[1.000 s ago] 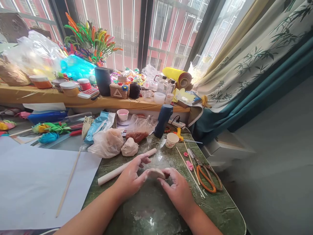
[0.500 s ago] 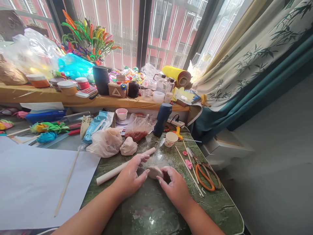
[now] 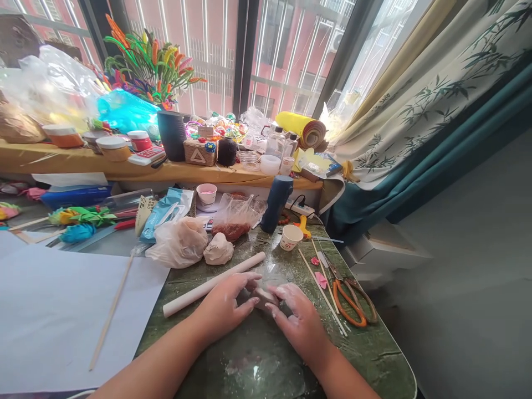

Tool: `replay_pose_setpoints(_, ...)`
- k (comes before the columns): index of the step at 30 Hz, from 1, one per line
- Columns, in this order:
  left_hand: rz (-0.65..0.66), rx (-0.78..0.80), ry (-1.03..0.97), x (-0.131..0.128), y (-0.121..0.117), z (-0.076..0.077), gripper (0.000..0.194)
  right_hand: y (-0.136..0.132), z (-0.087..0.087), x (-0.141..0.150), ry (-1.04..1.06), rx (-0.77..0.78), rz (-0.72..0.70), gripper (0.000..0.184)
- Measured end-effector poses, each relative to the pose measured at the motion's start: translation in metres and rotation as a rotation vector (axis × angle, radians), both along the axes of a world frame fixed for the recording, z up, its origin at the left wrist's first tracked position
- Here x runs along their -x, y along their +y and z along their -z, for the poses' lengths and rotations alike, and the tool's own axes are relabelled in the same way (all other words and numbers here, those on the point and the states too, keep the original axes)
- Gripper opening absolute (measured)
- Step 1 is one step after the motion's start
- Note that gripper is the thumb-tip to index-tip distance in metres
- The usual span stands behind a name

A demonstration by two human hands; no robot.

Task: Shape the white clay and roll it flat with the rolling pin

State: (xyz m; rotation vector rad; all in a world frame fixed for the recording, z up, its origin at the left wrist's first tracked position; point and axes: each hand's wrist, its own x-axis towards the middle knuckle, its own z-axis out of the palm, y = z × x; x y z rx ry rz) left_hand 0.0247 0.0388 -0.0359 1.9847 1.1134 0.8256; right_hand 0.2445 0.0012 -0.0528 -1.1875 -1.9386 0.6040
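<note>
Between my two hands is a small flattened piece of pale clay [image 3: 266,297], held a little above the dark green table [image 3: 249,354]. My left hand [image 3: 228,299] has its thumb and fingers closed on the clay's left edge. On the opposite edge, my right hand [image 3: 297,310] pinches it between thumb and fingers. White residue coats the fingertips. Just beyond my left hand lies a white rolling pin [image 3: 195,291], slanting across the table. A bigger lump of pale clay [image 3: 218,249] rests behind the pin, beside a crumpled plastic bag [image 3: 178,242].
Orange-handled scissors [image 3: 351,305], thin wooden sticks [image 3: 322,288] and pink scraps [image 3: 321,280] lie on the right. A paper cup [image 3: 291,237] and a dark blue cylinder [image 3: 277,204] stand behind. White paper [image 3: 62,316] covers the left, a stick [image 3: 110,316] on it.
My left fingers, lifted off the clay half a second ago, have come down onto its left side. The clay has tilted in my hands, and my right hand keeps its pinch.
</note>
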Motion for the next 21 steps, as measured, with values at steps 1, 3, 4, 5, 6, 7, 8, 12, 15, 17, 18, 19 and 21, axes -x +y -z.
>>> replay_pose_setpoints(1,0.009,0.017,0.002,-0.001,0.001,0.001,0.034,0.0,0.003,0.001,0.026,0.014,0.008,0.032)
replay_pose_setpoints(3,0.007,0.047,-0.014,-0.002,0.003,0.003,0.021,0.001,0.008,0.003,0.1,0.092,0.052,0.041)
replay_pose_setpoints(4,-0.001,0.06,-0.027,-0.003,0.003,0.003,0.017,0.002,0.01,0.005,0.152,0.157,0.073,0.044)
replay_pose_setpoints(5,-0.014,0.07,-0.04,-0.003,0.003,0.003,0.016,0.003,0.012,0.007,0.213,0.226,0.091,0.043)
replay_pose_setpoints(6,-0.028,0.076,-0.051,-0.003,0.003,0.002,0.016,0.003,0.012,0.008,0.279,0.287,0.104,0.041)
replay_pose_setpoints(7,-0.034,0.078,-0.056,-0.003,0.002,0.001,0.016,0.003,0.012,0.009,0.341,0.327,0.116,0.036)
replay_pose_setpoints(8,-0.031,0.071,-0.055,-0.003,0.002,0.0,0.016,0.003,0.01,0.009,0.39,0.34,0.132,0.032)
replay_pose_setpoints(12,0.006,0.019,-0.019,0.0,-0.001,-0.003,0.024,0.001,0.001,0.009,0.341,0.222,0.195,0.021)
replay_pose_setpoints(15,0.013,0.012,-0.003,0.001,-0.002,-0.001,0.033,0.0,-0.006,0.007,0.167,0.208,0.143,0.015)
replay_pose_setpoints(17,0.021,0.014,0.015,0.0,-0.001,0.001,0.03,0.002,-0.009,0.004,0.093,0.21,0.135,0.015)
replay_pose_setpoints(18,0.026,0.014,0.024,0.0,-0.001,0.001,0.027,0.003,-0.011,0.003,0.067,0.21,0.134,0.015)
replay_pose_setpoints(19,0.031,0.013,0.03,-0.001,-0.001,0.0,0.024,0.004,-0.013,0.001,0.044,0.224,0.125,0.015)
replay_pose_setpoints(21,0.035,0.003,0.027,-0.002,-0.001,-0.001,0.021,0.006,-0.015,-0.003,0.061,0.291,0.095,0.013)
